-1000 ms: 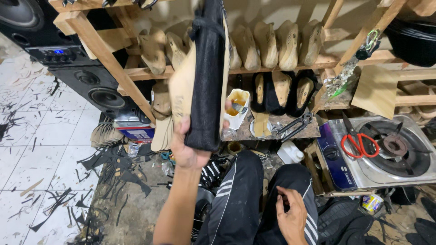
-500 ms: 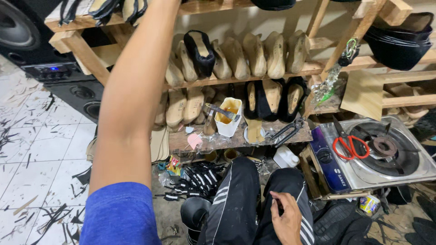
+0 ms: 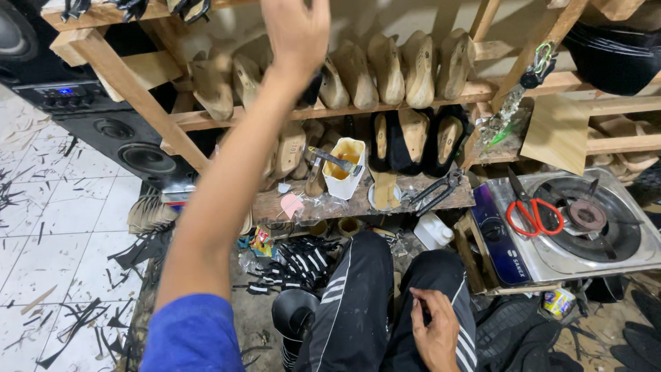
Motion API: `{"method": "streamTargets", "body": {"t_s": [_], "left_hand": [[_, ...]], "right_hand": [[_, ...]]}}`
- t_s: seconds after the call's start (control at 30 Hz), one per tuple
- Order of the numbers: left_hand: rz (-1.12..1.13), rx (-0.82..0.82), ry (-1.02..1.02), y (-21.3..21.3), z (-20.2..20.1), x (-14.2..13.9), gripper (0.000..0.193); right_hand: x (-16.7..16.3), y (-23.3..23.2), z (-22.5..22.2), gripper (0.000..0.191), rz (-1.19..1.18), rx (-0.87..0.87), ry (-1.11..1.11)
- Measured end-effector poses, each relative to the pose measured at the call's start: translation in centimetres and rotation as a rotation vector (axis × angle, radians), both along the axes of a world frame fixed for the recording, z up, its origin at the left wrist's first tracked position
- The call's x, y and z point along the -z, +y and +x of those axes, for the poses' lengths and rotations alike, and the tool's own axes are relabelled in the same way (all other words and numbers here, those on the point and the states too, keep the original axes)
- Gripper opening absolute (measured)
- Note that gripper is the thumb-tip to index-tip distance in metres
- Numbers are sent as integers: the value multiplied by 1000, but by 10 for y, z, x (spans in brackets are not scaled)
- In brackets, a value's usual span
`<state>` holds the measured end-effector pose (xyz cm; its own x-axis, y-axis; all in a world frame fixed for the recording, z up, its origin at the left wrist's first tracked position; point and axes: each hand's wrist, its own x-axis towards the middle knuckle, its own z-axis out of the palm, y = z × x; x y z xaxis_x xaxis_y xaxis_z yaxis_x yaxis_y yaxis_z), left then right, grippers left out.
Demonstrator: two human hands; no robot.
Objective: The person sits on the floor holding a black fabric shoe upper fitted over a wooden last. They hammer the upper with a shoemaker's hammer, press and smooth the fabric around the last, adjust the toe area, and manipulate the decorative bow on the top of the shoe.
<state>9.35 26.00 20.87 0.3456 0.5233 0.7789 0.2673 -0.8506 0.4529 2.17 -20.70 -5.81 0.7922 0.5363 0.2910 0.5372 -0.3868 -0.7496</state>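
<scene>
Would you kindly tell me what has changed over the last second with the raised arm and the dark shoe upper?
The left hand, which held a black upper on a pale wooden last a second ago, has risen to the wooden shelves and is now open and empty. The right hand stays on the black striped trousers; the red-handled scissors have not moved.

you wear a blue short sleeve (image 3: 189, 337) that leaves your forearm bare, black track trousers (image 3: 385, 303) with white side stripes, and nothing on your left hand (image 3: 297, 31) or right hand (image 3: 435, 331).
</scene>
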Motion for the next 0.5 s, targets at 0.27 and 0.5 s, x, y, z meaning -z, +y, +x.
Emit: {"method": "streamTargets", "body": {"t_s": [0.27, 0.5], "left_hand": [[-325, -94, -47, -9, 0, 142, 85], [-242, -97, -247, 6, 1, 139, 63]], "right_hand": [[-3, 4, -2, 18, -3, -40, -83], [-3, 5, -5, 20, -26, -14, -25]]}}
